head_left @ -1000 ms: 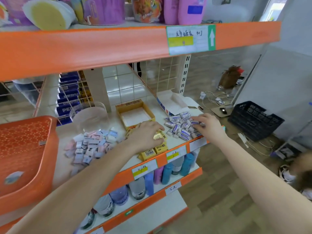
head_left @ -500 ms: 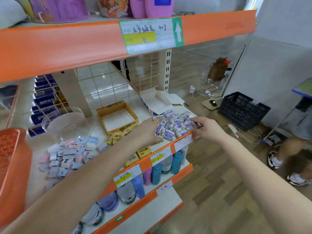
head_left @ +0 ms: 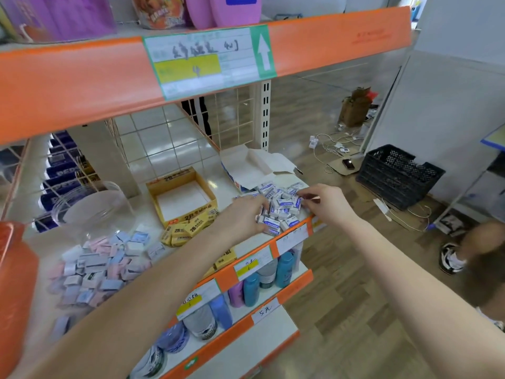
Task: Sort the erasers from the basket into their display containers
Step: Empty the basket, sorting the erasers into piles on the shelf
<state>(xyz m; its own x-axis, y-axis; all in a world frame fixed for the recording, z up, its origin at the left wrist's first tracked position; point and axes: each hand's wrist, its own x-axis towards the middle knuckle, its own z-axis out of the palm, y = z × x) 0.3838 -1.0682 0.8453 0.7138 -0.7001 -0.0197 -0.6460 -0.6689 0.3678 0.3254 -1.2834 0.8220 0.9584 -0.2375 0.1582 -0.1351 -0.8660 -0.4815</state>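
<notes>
Three piles of erasers lie on the white shelf [head_left: 240, 248]. A pile of blue-and-white erasers [head_left: 281, 207] sits at the right front, below an open white carton [head_left: 252, 166]. My left hand [head_left: 243, 217] rests on the pile's left side, fingers curled over some erasers. My right hand [head_left: 325, 203] touches the pile's right side, its fingertips pinching at an eraser. Yellow 2B erasers [head_left: 188, 228] lie in front of an open yellow box [head_left: 180, 195]. Pastel pink and blue erasers [head_left: 101, 266] spread in front of a clear round tub [head_left: 90, 209]. The orange basket [head_left: 13, 283] stands at the far left.
An orange-edged upper shelf [head_left: 191, 64] hangs close overhead. Bottles [head_left: 251, 288] fill the lower shelf. On the wooden floor to the right are a black crate [head_left: 396, 173], cables [head_left: 333, 149] and a person's shoe [head_left: 451, 258].
My left hand left the yellow erasers and moved right onto the blue-and-white pile. My right hand stayed at that pile's right side. The view shifted right.
</notes>
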